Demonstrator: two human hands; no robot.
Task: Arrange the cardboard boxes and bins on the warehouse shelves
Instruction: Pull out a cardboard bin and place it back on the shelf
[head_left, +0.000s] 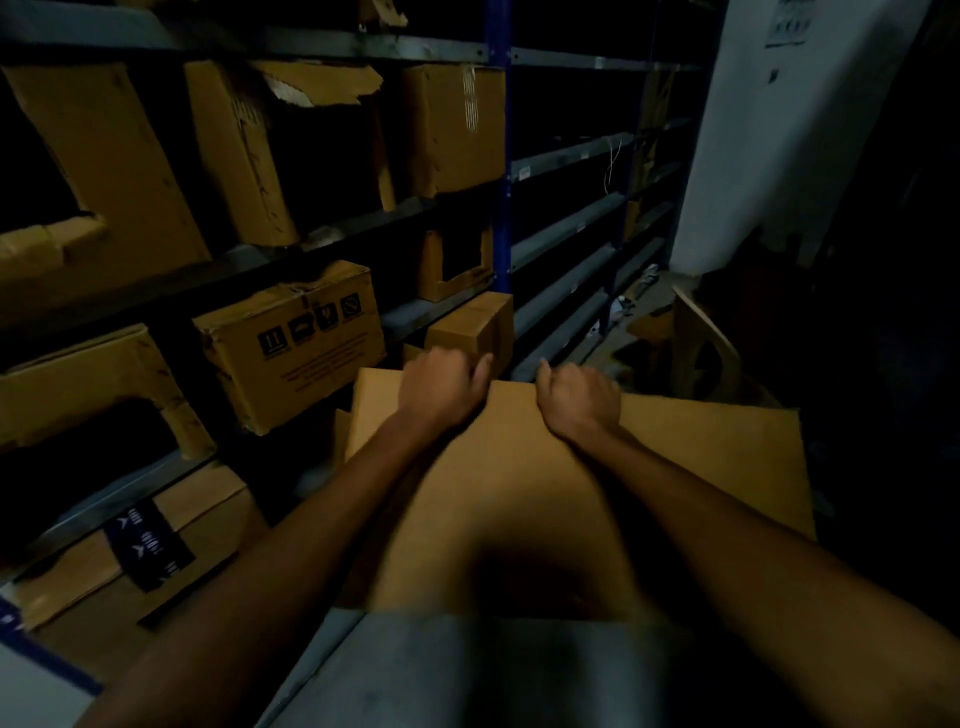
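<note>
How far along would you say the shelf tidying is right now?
Partly done. Several boxes already sit on the shelves, such as the printed box. In hand: the left hand and right hand grip the far edge of a large cardboard sheet. Left to do: that sheet, the small box by the blue post, and loose cardboard on the floor at right look unplaced.

- The big flat box (571, 467) lies nearest, in front of the shelves. The left hand (441, 387) and right hand (579, 397) are side by side, curled over its far edge.
- Just beyond that edge sits a small box (475, 325), beside the shelf upright (501, 182).
- Left of the big flat box, a printed box (296, 343) stands on a middle shelf.
- Below it and nearer, a taped box (156, 545) lies on a lower shelf.
- Above, a row of boxes (249, 156) lines the upper shelf.
</note>
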